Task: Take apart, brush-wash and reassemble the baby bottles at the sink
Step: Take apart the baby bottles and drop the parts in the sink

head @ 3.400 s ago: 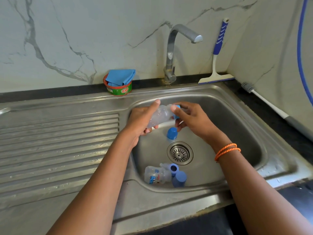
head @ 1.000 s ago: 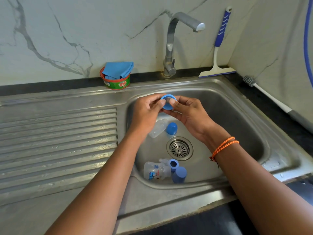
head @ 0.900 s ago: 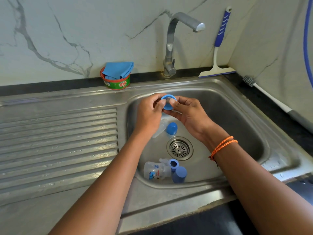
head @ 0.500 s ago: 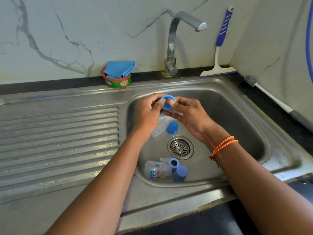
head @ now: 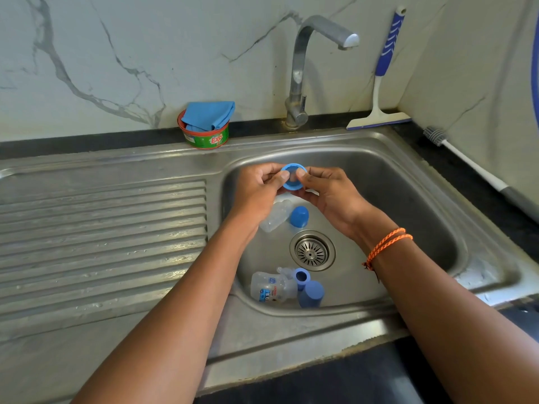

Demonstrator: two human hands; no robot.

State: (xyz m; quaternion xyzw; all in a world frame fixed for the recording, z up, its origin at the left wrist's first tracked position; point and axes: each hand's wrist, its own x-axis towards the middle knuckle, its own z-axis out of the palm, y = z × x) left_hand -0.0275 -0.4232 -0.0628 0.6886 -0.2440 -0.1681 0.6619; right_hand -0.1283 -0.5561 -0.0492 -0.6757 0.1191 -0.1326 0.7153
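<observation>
I pinch the blue collar ring between my left hand and right hand, above the sink basin at frame centre, its open face turned toward me, axis running front-to-back.

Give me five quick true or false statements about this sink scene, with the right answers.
1. Both hands, left and right, hold the blue bottle ring. True.
2. Water runs from the tap. False: no water shows.
3. A blue cloth sits in the dish soap tub. True.
4. The bottle brush lies in the basin. False: it lies on the counter at right.
5. The labelled bottle stands upright. False: it lies on its side.
</observation>
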